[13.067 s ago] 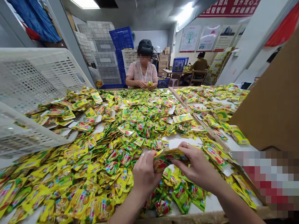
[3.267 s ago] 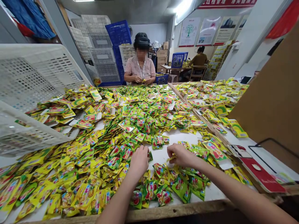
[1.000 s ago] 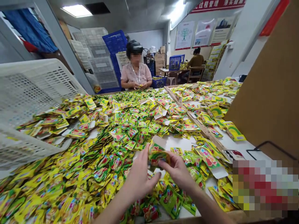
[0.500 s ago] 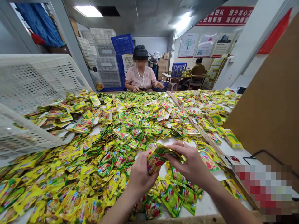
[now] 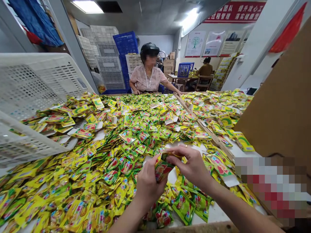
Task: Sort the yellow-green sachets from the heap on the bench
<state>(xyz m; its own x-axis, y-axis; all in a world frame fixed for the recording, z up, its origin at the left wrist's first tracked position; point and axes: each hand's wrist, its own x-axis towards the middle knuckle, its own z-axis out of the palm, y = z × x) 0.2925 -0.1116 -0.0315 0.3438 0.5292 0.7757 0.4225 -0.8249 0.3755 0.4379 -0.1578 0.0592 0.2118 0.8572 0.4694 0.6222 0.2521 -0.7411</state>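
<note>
My left hand [image 5: 150, 176] is wrapped round a small printed carton [image 5: 162, 170], yellow and green with red fruit on its face, held tilted above the table. Over the carton's upper end curl the fingers of my right hand [image 5: 188, 163], closed in a pinch. Whatever they grip there is mostly hidden. Below my hands lie green sachets [image 5: 184, 207] with red fruit prints. Yellow sachets [image 5: 80, 210] with pineapple prints spread to the left. Just right of my right hand, a flat carton [image 5: 222, 170] lies with its white flap out.
A white perforated crate [image 5: 46, 76] lies tipped at left, cartons spilling from its mouth. A wooden strip [image 5: 206, 127] divides the table, with more cartons beyond it. A brown board [image 5: 274, 106] stands at right. Across the table sits a co-worker [image 5: 148, 76]; another person [image 5: 204, 69] sits farther back.
My right fingers have moved in closer over the carton's upper end, and the piece stretching between my hands shows less. The co-worker has turned and stretched an arm towards the wooden strip.
</note>
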